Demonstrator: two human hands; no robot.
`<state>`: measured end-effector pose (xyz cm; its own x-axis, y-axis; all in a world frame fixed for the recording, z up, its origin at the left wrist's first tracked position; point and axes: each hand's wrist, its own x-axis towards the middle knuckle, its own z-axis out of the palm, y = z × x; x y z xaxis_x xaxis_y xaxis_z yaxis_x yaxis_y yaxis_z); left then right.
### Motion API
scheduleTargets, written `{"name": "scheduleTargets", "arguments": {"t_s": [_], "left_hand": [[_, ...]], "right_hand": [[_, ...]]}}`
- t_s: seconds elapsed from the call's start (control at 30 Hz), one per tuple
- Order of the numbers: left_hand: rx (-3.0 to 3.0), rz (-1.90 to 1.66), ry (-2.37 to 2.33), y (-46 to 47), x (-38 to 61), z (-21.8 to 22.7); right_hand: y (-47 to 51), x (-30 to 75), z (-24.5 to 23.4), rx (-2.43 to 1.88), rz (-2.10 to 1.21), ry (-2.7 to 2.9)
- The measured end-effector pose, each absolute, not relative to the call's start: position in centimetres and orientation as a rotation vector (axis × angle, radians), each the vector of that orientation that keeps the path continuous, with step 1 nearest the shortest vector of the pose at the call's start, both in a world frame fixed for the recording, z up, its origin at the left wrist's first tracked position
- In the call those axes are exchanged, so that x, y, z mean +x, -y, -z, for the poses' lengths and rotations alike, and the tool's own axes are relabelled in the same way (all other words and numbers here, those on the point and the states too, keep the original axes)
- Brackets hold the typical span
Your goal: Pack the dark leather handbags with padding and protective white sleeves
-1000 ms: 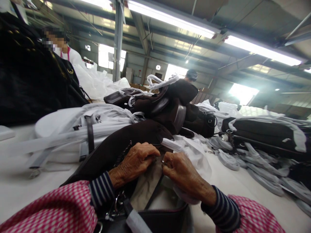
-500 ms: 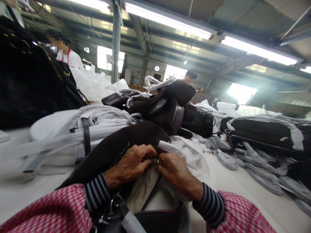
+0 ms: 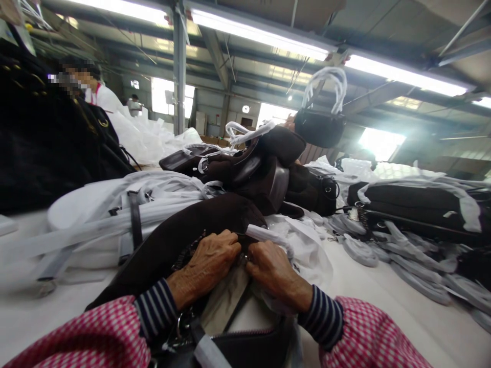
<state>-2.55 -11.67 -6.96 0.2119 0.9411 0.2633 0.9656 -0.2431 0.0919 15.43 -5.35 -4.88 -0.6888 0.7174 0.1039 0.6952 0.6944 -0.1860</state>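
Right hand (image 3: pixel 274 271) pinches small silvery metal hardware (image 3: pixel 244 257) at lower centre of the frame; left hand (image 3: pixel 210 261) curls just beside it, its grip hidden, probably steadying the open, black, zippered bag (image 3: pixel 261 348) below.

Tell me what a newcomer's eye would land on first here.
First, the left hand and right hand, close together over a dark zippered bag at bottom centre. Next, a black bag with white handles, up in the air right of centre, above the pile of dark bags. Then the bright ceiling lights across the top.
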Motion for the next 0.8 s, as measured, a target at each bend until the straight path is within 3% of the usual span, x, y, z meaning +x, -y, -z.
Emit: {"name": "scheduleTargets", "arguments": {"t_s": [0.1, 0.3, 0.37, 0.6, 0.8], "left_hand": [[-2.463, 0.627, 1.905, 11.9, -2.9, 6.6], [-2.576, 1.245, 1.952, 12.4, -2.8, 5.9], [-2.619, 1.398, 1.97, 12.6, -2.6, 5.4], [-2.677, 1.891, 1.984, 13.1, -2.7, 4.0], [-2.689, 2.094, 1.944, 12.9, -2.4, 5.0]], "right_hand": [[5.1, 15.9, 4.7, -1.034, -0.456, 2.631], [4.6, 17.3, 4.0, -0.836, -1.528, 2.117], [4.7, 17.6, 3.6, -0.761, -1.745, 1.955], [4.9, 17.9, 3.3, -0.546, -1.974, 1.597], [5.0, 18.0, 3.5, -0.48, -1.871, 1.659]]}}
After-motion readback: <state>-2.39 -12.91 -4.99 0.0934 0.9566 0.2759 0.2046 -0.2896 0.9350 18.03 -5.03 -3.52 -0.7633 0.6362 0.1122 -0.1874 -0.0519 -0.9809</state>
